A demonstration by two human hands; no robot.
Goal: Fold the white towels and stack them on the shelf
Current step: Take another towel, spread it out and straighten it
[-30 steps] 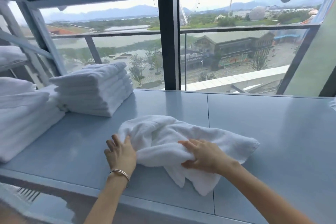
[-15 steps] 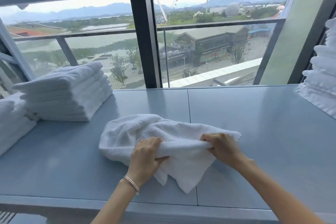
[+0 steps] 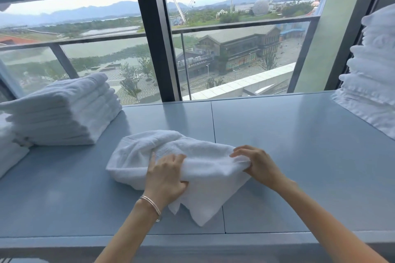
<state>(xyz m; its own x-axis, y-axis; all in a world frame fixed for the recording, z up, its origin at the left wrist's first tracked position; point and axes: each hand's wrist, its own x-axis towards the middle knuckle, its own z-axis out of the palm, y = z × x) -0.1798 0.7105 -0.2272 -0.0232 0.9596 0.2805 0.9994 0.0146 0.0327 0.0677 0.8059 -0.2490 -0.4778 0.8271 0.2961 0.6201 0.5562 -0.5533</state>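
Both hands are on one towel (image 3: 205, 166), and it's a rumpled heap, nowhere near a fold yet. It lies on the grey shelf (image 3: 299, 156), right of the folded stack (image 3: 64, 111) and nearer the person than that stack is, with one corner trailing toward the front edge.

The left hand (image 3: 165, 177), the one closer to the folded stack, has its grip clamped on a thick bunch of cloth, fingers curled over the top and thumb tucked under. The right hand (image 3: 258, 163), farther from the stack, pinches the towel's other end between fingers and thumb.

My read: this is the opening step, finding the edges and getting the cloth ready to spread. The next move calls for drawing the two hands apart along one hem, lifting or shaking the towel flat on the bare shelf right of the folded stack, then matching the corners. The risk is grabbing two layers at once, so the cloth stays twisted.

What can't be seen? The true corners are buried in the bunching, so whether either hand holds a hem I cannot tell. The thumb side of the right hand is mostly hidden by cloth. A second pile (image 3: 8, 151) left of the folded stack is cut off by the frame, and so is a tall white pile (image 3: 374, 70) far to the stack's right; its folds are too washed out to count.
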